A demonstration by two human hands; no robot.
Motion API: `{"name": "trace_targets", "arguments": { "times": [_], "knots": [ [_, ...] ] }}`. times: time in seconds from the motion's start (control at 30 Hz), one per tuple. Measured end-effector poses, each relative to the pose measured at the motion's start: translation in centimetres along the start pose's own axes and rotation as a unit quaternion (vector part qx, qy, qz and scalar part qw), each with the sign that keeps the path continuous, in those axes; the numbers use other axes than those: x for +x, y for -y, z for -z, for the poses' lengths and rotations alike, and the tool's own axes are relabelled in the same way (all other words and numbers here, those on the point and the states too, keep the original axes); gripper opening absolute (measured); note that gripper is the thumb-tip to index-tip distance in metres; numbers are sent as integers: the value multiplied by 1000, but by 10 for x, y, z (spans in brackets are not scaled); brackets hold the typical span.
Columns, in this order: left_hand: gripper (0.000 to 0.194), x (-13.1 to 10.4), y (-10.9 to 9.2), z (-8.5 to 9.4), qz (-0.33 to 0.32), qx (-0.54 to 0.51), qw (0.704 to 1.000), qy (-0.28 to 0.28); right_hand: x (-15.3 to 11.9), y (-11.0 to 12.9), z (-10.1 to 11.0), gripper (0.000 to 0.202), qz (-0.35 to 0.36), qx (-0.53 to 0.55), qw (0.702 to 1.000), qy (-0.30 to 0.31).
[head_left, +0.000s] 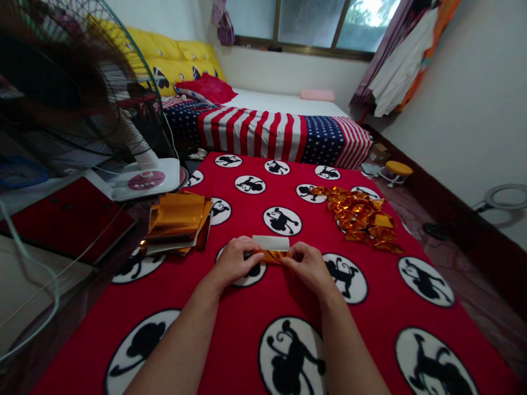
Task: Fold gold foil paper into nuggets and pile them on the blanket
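A sheet of gold foil paper lies on the red cloth with its near part rolled or folded and its pale inner side showing at the far edge. My left hand pinches the sheet's left end, and my right hand pinches its right end. Left of my hands sits a stack of flat gold foil sheets. Folded shiny gold foil pieces form a pile at the right.
A spinning fan stands at the left, its white base beside a red panel. Beyond the cloth is a bed with a flag-patterned cover. A yellow-topped stool stands at the far right.
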State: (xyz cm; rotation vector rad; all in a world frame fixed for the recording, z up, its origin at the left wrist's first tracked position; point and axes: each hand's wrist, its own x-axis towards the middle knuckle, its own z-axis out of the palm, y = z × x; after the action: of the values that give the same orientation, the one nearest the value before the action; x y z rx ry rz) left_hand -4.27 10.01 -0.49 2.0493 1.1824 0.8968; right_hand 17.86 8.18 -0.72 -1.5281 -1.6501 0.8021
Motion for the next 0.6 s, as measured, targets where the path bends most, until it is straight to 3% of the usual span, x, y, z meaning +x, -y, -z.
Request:
{"name": "trace_targets", "arguments": {
  "times": [0.4, 0.6],
  "knots": [
    [5, 1, 6, -9, 36, 37, 997, -49, 1, -6, -4, 13, -17, -12, 999, -28],
    [11, 2, 0, -7, 41, 47, 997, -52, 2, -3, -10, 10, -51, -80, 993, -63]
  ]
}}
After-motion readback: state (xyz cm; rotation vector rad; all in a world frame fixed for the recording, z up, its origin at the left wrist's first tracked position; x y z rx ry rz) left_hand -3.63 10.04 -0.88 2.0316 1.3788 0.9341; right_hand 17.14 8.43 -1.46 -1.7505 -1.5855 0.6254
